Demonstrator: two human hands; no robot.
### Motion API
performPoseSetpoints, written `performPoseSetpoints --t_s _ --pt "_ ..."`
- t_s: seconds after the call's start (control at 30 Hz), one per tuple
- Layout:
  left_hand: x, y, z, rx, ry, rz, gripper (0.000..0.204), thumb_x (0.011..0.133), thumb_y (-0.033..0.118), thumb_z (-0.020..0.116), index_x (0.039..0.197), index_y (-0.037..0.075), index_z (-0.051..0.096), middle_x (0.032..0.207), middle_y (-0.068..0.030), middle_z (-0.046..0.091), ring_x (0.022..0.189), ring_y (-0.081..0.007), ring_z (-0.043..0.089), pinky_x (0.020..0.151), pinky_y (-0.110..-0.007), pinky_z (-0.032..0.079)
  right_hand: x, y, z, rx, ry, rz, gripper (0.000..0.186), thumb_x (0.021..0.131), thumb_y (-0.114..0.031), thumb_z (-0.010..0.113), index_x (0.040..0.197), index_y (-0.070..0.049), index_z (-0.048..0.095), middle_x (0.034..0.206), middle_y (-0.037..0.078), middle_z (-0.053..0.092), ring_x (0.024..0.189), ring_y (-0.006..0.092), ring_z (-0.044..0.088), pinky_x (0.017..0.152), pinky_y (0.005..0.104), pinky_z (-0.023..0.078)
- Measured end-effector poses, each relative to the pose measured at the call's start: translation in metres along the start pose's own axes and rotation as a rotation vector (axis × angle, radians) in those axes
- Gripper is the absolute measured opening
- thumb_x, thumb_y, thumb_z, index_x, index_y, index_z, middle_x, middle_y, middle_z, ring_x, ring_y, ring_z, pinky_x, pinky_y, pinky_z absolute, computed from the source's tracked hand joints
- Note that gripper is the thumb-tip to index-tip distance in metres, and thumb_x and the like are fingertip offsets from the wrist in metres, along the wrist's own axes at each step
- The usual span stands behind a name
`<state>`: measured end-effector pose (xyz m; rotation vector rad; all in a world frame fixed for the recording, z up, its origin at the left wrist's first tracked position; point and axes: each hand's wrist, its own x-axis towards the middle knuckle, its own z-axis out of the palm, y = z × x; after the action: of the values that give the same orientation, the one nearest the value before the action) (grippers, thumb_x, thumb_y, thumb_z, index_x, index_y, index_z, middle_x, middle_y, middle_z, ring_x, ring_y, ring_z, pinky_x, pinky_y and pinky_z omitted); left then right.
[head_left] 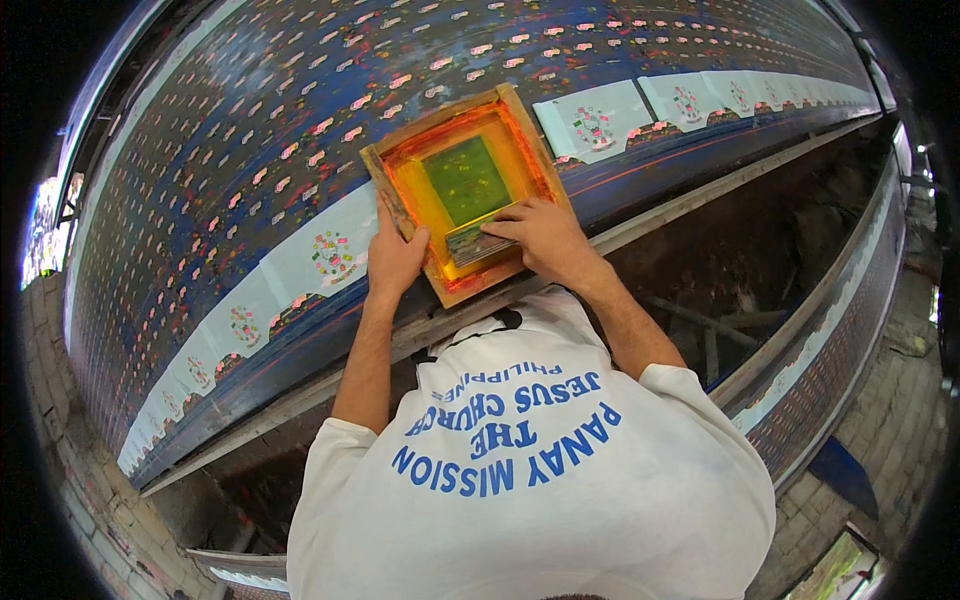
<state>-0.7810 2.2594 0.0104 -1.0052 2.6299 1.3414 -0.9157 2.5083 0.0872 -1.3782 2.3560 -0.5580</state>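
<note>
A wooden screen frame [495,98] with yellow mesh and a green centre panel [466,178] lies tilted over a row of pale pieces [594,128] printed with small colourful motifs. My left hand [398,255] grips the frame's left side, thumb on its edge and fingers along the outside. My right hand [550,238] holds a flat bar squeegee [468,242] inside the frame, along the lower part of the mesh, with fingertips over its top. What lies directly under the screen is hidden.
The long, dark, paint-spotted table [210,170] curves across the view. A rail [650,228] runs along its near edge above a dark trough. Another long table [820,380] with pale pieces is at the right, beside a paved floor [890,420]. My white shirt fills the lower middle.
</note>
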Motion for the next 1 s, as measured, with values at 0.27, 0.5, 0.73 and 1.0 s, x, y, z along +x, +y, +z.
performPoseSetpoints --t_s 0.27,0.5,0.73,1.0 --pt "-0.003 0.04 0.017 -0.072 0.154 0.208 0.101 0.095 0.02 0.075 0.174 -0.005 0.017 0.094 -0.0204 0.082 0.075 -0.0325 0.081 0.069 -0.04 0.063 -0.016 0.033 -0.039 0.018 0.049 -0.066 0.057 0.082 0.005 0.073 0.135 -0.015 0.079 0.138 0.008 0.075 0.128 0.0331 0.066 0.111 0.0444 0.054" --pt "0.029 0.133 0.11 -0.191 0.16 0.184 0.101 0.094 0.018 0.077 0.172 -0.009 0.019 0.097 -0.0176 0.083 0.074 -0.0245 0.08 0.067 -0.036 0.062 -0.048 0.134 -0.111 -0.024 0.079 -0.076 0.055 0.083 0.005 0.072 0.135 -0.014 0.079 0.136 0.008 0.075 0.127 0.0317 0.066 0.111 0.0443 0.054" --pt "0.052 0.177 0.172 -0.265 0.005 0.024 0.105 0.094 0.014 0.075 0.176 -0.001 0.012 0.085 -0.0134 0.081 0.059 -0.0186 0.074 0.051 -0.033 0.058 -0.074 0.213 -0.121 -0.004 0.105 -0.082 0.056 0.077 0.0 0.079 0.131 -0.013 0.079 0.128 0.008 0.075 0.12 0.0335 0.066 0.107 0.0443 0.055" --pt "0.058 0.177 0.172 -0.308 -0.031 0.007 0.105 0.094 0.011 0.075 0.177 -0.001 0.012 0.108 -0.0169 0.082 0.072 -0.0179 0.077 0.059 -0.031 0.062 -0.076 0.222 -0.116 0.011 0.13 -0.104 0.05 0.081 -0.005 0.079 0.13 -0.012 0.079 0.127 0.01 0.073 0.124 0.0338 0.065 0.109 0.0456 0.054"
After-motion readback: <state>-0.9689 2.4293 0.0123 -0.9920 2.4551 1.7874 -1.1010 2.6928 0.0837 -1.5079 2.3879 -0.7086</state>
